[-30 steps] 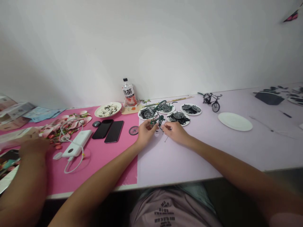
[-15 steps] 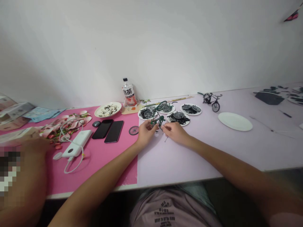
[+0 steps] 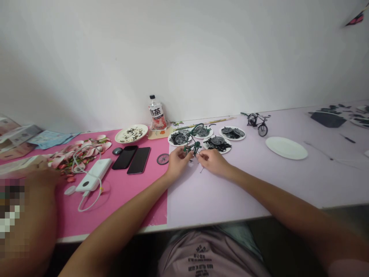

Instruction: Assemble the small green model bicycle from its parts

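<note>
My left hand (image 3: 179, 158) is closed on a dark green miniature bicycle frame (image 3: 196, 147), which has one wheel on its far end. My right hand (image 3: 211, 159) pinches at the near side of the frame; its fingertips hide what they grip there. A thin rod-like piece (image 3: 202, 169) shows just below the right fingers, and I cannot tell whether it is held. Left of my left hand, a loose black spoked wheel (image 3: 163, 159) lies on the pink mat. Behind the hands stand small white plates (image 3: 227, 151) of black wheels and parts.
A finished-looking miniature bicycle (image 3: 257, 122) stands behind an oval white plate (image 3: 286, 148). On the left lie two phones (image 3: 138, 161), a mouse (image 3: 117, 151) and a power bank (image 3: 93, 175) with a cable. A bottle (image 3: 157, 113) stands near the wall. Another person's arm (image 3: 40, 207) reaches in at far left.
My right fingers have shifted very slightly at the bicycle frame. My left hand and the frame stay in place.
</note>
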`<state>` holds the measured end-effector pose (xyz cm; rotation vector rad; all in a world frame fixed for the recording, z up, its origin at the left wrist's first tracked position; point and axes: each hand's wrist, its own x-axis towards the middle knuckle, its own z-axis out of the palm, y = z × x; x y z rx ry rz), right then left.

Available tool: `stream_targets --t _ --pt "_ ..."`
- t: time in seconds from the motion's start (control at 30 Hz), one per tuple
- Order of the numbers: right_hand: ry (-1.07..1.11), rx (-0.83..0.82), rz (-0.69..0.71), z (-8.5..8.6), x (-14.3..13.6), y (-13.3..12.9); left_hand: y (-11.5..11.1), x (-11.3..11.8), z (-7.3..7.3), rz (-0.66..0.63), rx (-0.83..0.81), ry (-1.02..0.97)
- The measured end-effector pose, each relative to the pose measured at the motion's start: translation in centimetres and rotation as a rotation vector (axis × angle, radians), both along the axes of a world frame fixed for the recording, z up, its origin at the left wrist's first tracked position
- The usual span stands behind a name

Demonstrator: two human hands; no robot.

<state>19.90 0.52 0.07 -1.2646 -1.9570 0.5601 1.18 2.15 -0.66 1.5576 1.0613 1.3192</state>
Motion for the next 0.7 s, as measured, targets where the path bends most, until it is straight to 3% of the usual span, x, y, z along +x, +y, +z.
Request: stream_targets --t 0.3,0.57,0.7 --pt "0.02 -0.097 0.049 0.13 0.13 0.0 0.21 0.02 -0.23 -0.021 -0.003 -0.011" --pt "-0.007 0.011 0.012 -0.14 0.02 0.03 0.35 0.08 -0.44 -0.007 0.002 0.002" --pt "-0.015 -0.079 0.041 0.09 0.02 -0.01 0.31 0.01 -0.4 -0.008 0.005 0.029"
